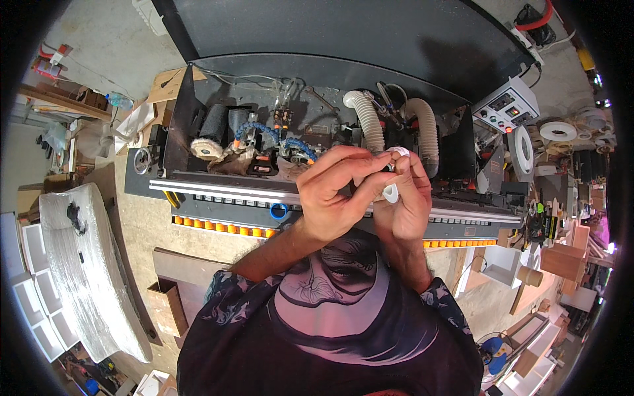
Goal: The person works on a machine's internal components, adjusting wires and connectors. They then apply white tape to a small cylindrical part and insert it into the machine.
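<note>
Both hands work a small white roll (391,192) over the edge-bander machine (317,132); left hand (337,191) pinches its loose end, right hand (406,198) grips roll; next prob needs steady pull

A single head-worn fisheye camera looks steeply down from above the person's chest, with the printed shirt (330,317) filling the lower edge. Both hands sit close beneath the lens at centre. Beyond them lies the open edge-banding machine (317,132), farther off. Workshop floor and shelving curve around the dark rim.
</note>
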Action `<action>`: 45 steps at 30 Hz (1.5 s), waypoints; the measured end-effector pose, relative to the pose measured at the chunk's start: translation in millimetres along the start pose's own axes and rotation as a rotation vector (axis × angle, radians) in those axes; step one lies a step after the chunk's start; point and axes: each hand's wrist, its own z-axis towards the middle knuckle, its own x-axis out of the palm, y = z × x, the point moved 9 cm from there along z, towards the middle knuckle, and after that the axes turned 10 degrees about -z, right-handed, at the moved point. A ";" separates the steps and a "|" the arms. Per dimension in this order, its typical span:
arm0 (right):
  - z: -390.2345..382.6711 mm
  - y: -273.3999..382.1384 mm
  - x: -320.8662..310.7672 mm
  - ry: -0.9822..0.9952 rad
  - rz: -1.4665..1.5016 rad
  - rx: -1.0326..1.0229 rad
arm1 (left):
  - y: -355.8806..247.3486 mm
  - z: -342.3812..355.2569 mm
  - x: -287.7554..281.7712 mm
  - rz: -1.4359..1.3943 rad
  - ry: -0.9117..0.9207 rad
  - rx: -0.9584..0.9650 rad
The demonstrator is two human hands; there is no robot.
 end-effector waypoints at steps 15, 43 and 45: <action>-0.6 -1.5 5.5 -0.011 0.000 0.015 | 3.4 -1.5 -1.4 -0.014 -0.006 -0.039; -2.2 -4.9 -2.3 -0.115 -0.034 -0.007 | 0.5 3.0 0.7 0.008 0.020 -0.029; -2.3 -3.5 -0.7 -0.102 -0.048 -0.019 | -1.4 3.7 0.1 0.014 0.022 -0.018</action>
